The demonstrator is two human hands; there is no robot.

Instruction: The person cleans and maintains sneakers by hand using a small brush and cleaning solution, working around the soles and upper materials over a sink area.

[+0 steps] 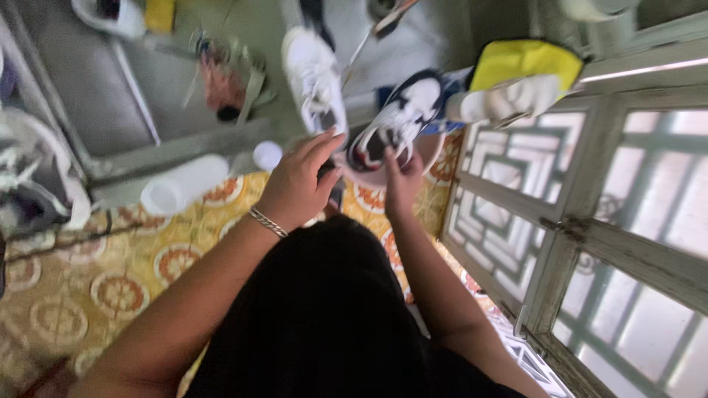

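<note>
Fingers [322, 144] of the left hand [299, 184] stretch forward, loosely spread, with their tips touching the heel end of a white sneaker [317, 81] that lies on the grey floor [110, 96] just ahead. They rest against it without closing around it. A silver chain bracelet [267, 222] circles the left wrist.

On the other side, the right hand [402, 180] reaches up with its fingers curled onto the near edge of a round pink basin [435, 151]. Whether they grip the basin rim or the shoe in it is hard to tell, as the picture is blurred there. One sneaker in white, navy and red [398, 121] sits tilted in this basin, directly above the right fingertips and just beside the white sneaker.

Counted: two sneakers near the hands, one basin, one bracelet. A white cylindrical bottle [181, 184] lies on its side to the left of the left hand, and one small white cap [267, 155] stands between the bottle and that hand. One pink sandal [232, 77] lies farther off on the grey floor. A yellow cloth or bag [523, 63] rests to the right, above a pale wooden door with glass panes [590, 221]. The person's black-clad lap sits over yellow patterned floor tiles [110, 295].
</note>
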